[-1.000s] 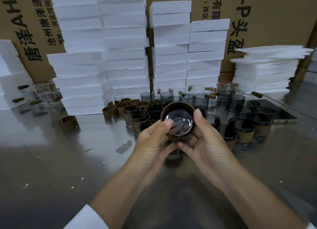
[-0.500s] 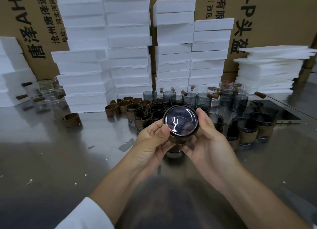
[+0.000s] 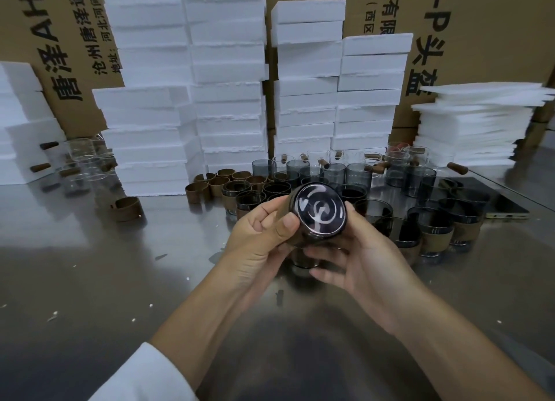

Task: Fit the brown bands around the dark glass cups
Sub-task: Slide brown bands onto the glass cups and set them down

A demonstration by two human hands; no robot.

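At frame centre, the left hand (image 3: 258,238) and right hand (image 3: 360,262) both grip 1 dark glass cup (image 3: 319,211), base toward the camera, seemingly already wrapped. Banded cups (image 3: 432,238) crowd centre right. Loose brown bands (image 3: 207,189) and bare cups (image 3: 333,172) behind suggest plenty remains.
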